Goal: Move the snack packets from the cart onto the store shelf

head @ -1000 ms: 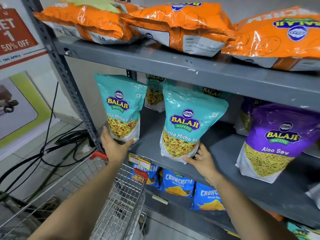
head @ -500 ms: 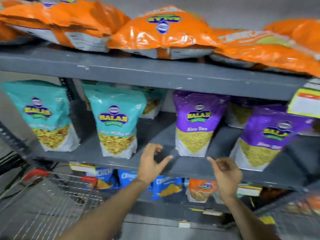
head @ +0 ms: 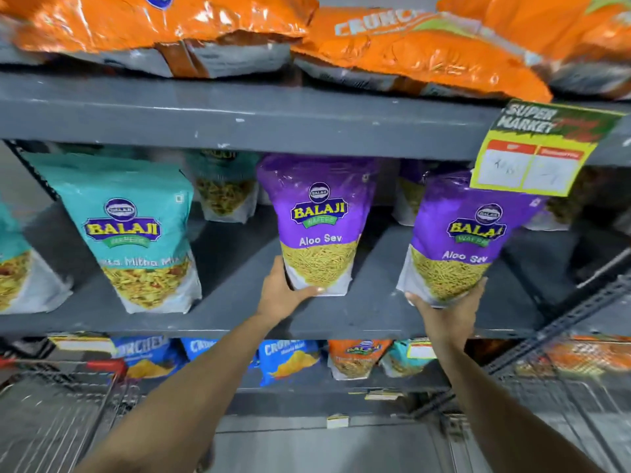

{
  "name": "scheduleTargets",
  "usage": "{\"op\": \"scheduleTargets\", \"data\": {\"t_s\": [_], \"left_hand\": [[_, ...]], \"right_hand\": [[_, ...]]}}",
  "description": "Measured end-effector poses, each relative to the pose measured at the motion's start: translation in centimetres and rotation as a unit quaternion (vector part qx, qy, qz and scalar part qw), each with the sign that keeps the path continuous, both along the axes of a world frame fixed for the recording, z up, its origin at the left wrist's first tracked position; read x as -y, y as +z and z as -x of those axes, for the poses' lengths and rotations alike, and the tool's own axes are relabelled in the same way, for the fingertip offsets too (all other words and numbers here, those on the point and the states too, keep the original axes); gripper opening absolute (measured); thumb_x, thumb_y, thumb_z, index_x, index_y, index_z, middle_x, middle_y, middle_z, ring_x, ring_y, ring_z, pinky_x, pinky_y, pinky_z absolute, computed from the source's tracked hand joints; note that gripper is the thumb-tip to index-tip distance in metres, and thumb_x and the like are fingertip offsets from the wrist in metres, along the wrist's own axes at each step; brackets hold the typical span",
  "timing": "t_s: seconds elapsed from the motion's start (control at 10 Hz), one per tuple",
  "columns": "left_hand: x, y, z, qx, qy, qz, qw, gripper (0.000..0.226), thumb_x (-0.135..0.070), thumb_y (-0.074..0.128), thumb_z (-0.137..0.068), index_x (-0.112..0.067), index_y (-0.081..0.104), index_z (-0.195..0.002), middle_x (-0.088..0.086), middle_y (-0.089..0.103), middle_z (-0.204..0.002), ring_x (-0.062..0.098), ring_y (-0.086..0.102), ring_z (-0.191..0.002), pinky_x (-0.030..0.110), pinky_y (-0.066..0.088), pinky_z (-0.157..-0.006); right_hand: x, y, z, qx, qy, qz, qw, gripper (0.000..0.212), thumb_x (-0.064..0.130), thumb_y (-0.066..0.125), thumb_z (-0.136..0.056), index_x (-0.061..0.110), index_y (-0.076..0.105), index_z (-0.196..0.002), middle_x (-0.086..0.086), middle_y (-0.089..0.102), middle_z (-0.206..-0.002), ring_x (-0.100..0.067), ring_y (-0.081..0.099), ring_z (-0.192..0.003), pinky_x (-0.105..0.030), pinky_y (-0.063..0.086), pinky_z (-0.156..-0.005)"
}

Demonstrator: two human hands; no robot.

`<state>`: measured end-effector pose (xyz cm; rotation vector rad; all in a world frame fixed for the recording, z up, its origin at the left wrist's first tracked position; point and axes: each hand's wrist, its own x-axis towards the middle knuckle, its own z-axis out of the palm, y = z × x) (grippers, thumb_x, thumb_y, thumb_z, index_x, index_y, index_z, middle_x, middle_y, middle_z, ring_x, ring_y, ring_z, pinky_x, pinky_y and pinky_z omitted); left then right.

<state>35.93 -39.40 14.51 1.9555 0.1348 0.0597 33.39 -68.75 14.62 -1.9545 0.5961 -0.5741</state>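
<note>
The left hand [head: 285, 295] wraps the lower left corner of a purple Aloo Sev packet [head: 319, 223], thumb laid along the packet's bottom edge and the other fingers tucked behind it; the packet stands upright with its base on the grey middle shelf [head: 239, 315]. The right hand [head: 444, 308] cups the base of a second purple Aloo Sev packet [head: 457, 240] from below, fingers curled up around both lower corners, and this packet leans a little toward the left hand; whether its base touches the shelf or rides just above it cannot be told. To the far side of the left hand's grip stands a teal Mitha Mix packet [head: 136, 233], upright on the same shelf and well apart from the hand, and more packets sit in shadow behind both gripped ones. Above the right hand's packet a yellow and green price tag [head: 539, 148] hangs from the lip of the upper shelf [head: 239, 121], overlapping the packet's top corner. Orange bags [head: 409, 46] lie flat on that upper shelf. Below both grips, a lower shelf carries blue Crunchex bags [head: 290, 360] and small orange and teal packets. Under the left forearm the wire basket of the cart [head: 51, 414] shows, with a red trim at its rim. The shelving is painted dark grey metal, scuffed along the edges, with a slotted upright [head: 563, 322] slanting past the right hand.
</note>
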Motion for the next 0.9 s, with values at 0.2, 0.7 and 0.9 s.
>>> {"op": "scheduleTargets", "data": {"t_s": [0.2,0.7,0.9], "left_hand": [[-0.7,-0.2,1.2,0.004,0.006,0.003,1.0,0.081,-0.027,0.09,-0.063,-0.017,0.042,-0.127,0.0,0.062,-0.123,0.02,0.059,-0.109,0.034,0.049,-0.091],[-1.2,0.3,3.2,-0.019,0.002,0.023,1.0,0.097,-0.036,0.089,-0.063,-0.025,0.031,-0.141,-0.002,0.056,-0.136,0.019,0.055,-0.122,0.035,0.047,-0.099],[-1.6,0.6,6.2,0.034,0.056,0.018,0.998,0.096,-0.033,0.086,-0.068,-0.019,0.032,-0.146,-0.002,0.05,-0.143,0.018,0.048,-0.13,0.033,0.042,-0.105]], "right_hand": [[0.0,0.3,-0.1,0.024,0.002,-0.01,1.0,0.131,0.021,0.094,-0.054,0.017,0.011,-0.155,-0.01,0.028,-0.159,-0.027,0.032,-0.143,-0.036,0.027,-0.113],[0.3,0.8,0.5,0.019,0.026,-0.011,0.999,0.139,0.023,0.096,-0.051,0.014,0.005,-0.156,-0.017,0.026,-0.158,-0.033,0.028,-0.145,-0.046,0.03,-0.113],[-0.4,0.9,2.9,0.075,-0.018,-0.056,0.995,0.129,0.033,0.095,-0.052,0.009,0.019,-0.153,-0.018,0.031,-0.154,-0.031,0.03,-0.144,-0.048,0.029,-0.117]]}}
